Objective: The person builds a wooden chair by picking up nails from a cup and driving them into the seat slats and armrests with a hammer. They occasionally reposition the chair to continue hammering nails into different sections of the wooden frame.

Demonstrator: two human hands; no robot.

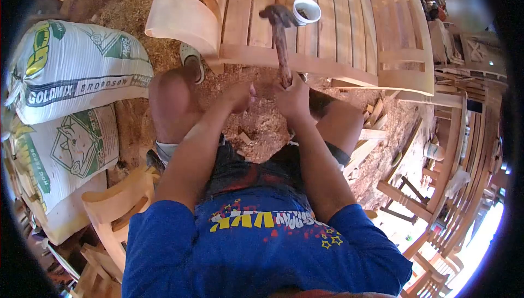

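My right hand (293, 99) is wrapped round the lower wooden handle of a claw hammer (281, 47). The hammer's head is raised past the front rail of a slatted wooden bench (267, 57), overlapping its seat in view. Just right of the hammer head, a white plastic cup (307, 11) with small dark contents stands on the slats. Over the gap between my knees, my left hand (242, 97) is closed, its fingers curled inward and slightly blurred. Whatever it holds, if anything, is too small to make out.
Stuffed feed sacks (82, 71) are stacked at the left, near a curved wooden chair part (123, 205). Sawdust and wood offcuts (375, 113) cover the floor. More slatted wooden furniture (464, 167) stands on the right.
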